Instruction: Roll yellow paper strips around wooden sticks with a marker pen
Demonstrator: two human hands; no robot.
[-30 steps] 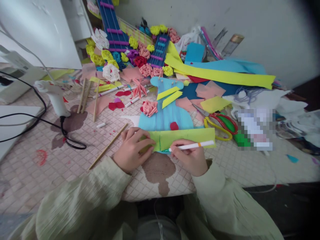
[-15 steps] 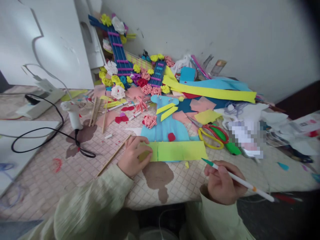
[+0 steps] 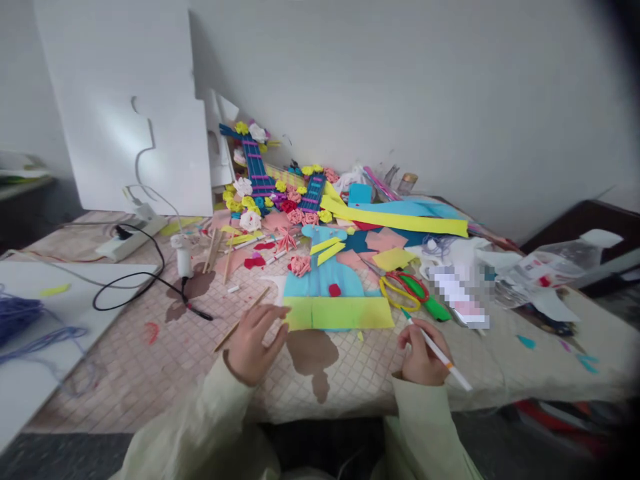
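My right hand (image 3: 425, 357) is closed on a white marker (image 3: 440, 350) with a green tip. The tip points up and left, just off the right end of a yellow-green paper strip (image 3: 333, 313). Faint lines cross the strip, which lies over the lower edge of a blue guitar-shaped cutout (image 3: 323, 280). My left hand (image 3: 256, 343) has its fingers apart by the strip's left end; I cannot tell whether the fingertips touch it. A thin wooden stick (image 3: 227, 337) lies partly under that hand. Pink crepe flowers and narrow yellow strips (image 3: 330, 252) rest on the cutout.
Scissors (image 3: 400, 300) and a green object (image 3: 436, 308) lie to the right, near a plastic bag (image 3: 543, 270). On the left stand a white glue gun (image 3: 183, 257) with a black cable and a power strip (image 3: 131, 241). Paper guitars with flowers (image 3: 260, 170) lean at the back.
The head view has tilted up and pulled back. My left hand has come away from the strip's left end, its fingers more spread. My right hand still holds the marker.
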